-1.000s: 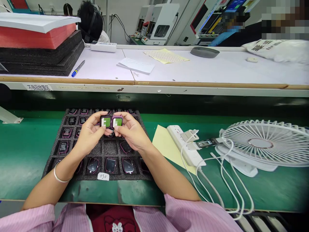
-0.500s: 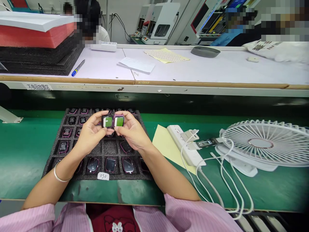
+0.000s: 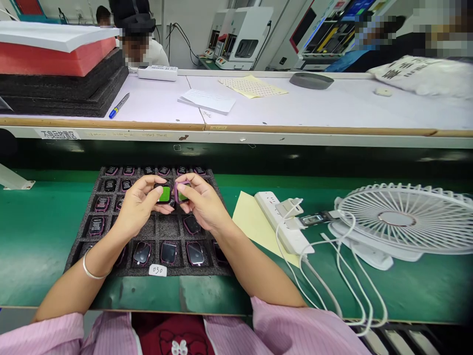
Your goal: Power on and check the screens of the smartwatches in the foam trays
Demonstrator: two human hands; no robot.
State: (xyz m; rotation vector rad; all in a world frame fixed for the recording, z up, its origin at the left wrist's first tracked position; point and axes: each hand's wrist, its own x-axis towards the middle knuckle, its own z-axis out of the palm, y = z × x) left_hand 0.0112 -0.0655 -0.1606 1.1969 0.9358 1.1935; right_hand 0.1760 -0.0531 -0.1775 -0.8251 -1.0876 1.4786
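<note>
We've got a watch body pinched in each hand above the foam tray (image 3: 168,227): left hand (image 3: 138,207) grips the black one (image 3: 164,193), right hand (image 3: 201,204) the purple one (image 3: 181,192).

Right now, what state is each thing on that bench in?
Left hand: holding left watch, screen lit green.
Right hand: holding right watch, tilted.
Foam tray: some pockets filled, some bare.
Fan: lying flat.
Power strip: chargers plugged in.
</note>
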